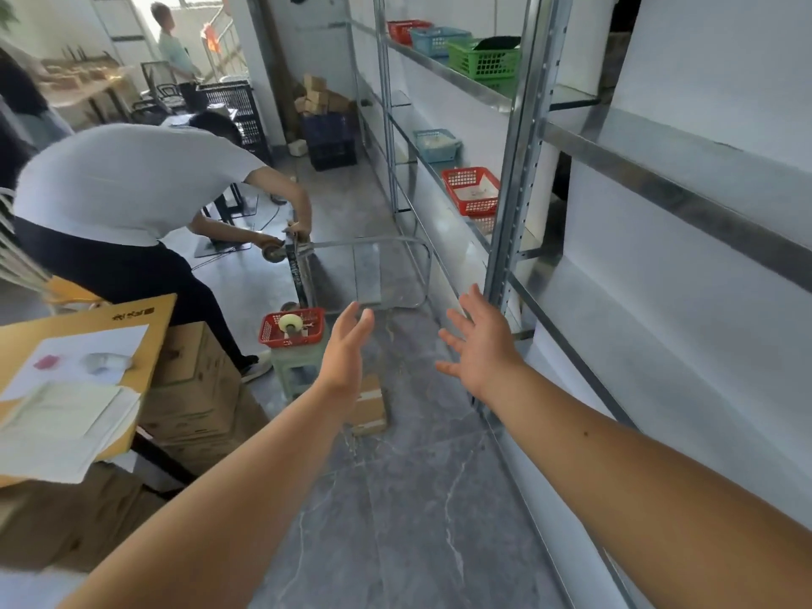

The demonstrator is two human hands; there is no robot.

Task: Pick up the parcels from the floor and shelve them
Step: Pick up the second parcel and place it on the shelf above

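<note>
1. The parcel (370,408), a small brown cardboard box with a pale strip of tape across it, lies flat on the grey marbled floor (408,512) in the aisle. Its left part is hidden behind the left wrist.
2. From what shows, its long axis seems to run roughly along the aisle, away from the camera, tilted slightly left at the far end; the hidden part makes this uncertain.
3. The left hand (345,351) is stretched forward above the parcel, fingers loosely spread and empty, apart from the box.
4. The right hand (479,345) reaches forward on the shelf side, palm down, fingers splayed wide, holding nothing.
5. The metal shelving (520,178) runs along the right wall and carries red, blue and green baskets on its upper levels.
6. Just beyond the parcel stands a pale green stool (299,367) with a red basket (292,329) on top, holding a roll of tape (290,322).
7. To the left, a person in a white shirt (127,182) bends over a metal frame, and stacked cartons (193,389) stand beside a yellow-topped table (83,345).
</note>
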